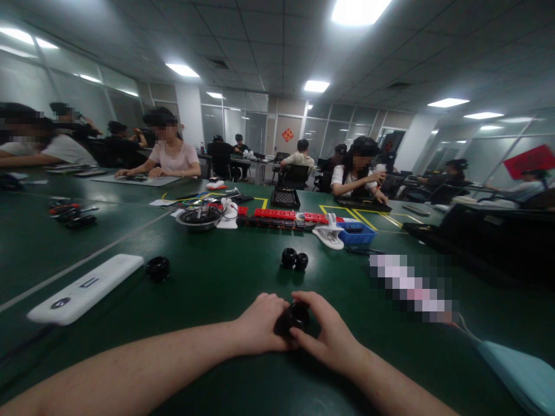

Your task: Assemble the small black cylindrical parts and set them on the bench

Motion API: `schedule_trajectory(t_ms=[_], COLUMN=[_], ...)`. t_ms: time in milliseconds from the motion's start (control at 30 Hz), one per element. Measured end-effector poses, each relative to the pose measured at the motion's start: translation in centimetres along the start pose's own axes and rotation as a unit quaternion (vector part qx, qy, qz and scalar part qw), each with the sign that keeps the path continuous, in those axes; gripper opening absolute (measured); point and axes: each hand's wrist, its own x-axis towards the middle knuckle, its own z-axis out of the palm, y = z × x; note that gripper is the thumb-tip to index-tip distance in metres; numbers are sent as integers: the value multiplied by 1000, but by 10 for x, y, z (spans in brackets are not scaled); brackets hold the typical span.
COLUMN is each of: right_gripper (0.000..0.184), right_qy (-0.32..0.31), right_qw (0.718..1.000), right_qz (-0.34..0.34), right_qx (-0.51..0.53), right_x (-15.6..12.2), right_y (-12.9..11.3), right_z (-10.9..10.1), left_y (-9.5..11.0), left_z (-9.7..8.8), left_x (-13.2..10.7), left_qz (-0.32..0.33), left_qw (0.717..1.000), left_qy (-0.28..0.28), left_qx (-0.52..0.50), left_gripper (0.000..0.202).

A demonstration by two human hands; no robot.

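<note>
My left hand (262, 325) and my right hand (332, 335) come together low in the middle of the view. Between them is a glossy black round part (298, 314) with a hollow middle, its exact kind unclear. The right thumb and fingers curve around its near and far sides. The left fingers are closed against its left side and partly hidden. Beyond the hands stand two similar black round parts, a larger one (288, 257) and a smaller one (302, 262), side by side. Another black round part (158, 268) sits farther left.
A white oblong device (87, 289) lies at left on the green table (208, 283). Across the middle are a metal bowl (199, 218), red strips (275, 214), a white clip (330, 234) and a blue bin (356, 233). A black bag (498, 237) stands right. Co-workers sit opposite.
</note>
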Motion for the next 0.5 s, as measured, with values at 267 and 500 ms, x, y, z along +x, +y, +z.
schedule_trajectory(t_ms=[267,500], right_gripper=[73,57], right_qy=[-24,-21], right_qw=[1000,998], right_qz=[6,59], right_qx=[-3,12], right_x=[0,2], right_y=[-2,0], right_z=[3,4], left_y=[-1,-2], left_z=[-1,2], left_x=[0,0], left_qz=[10,12], left_qw=[1000,1000], left_qy=[-5,9], left_qx=[-2,-4], left_gripper=[42,36])
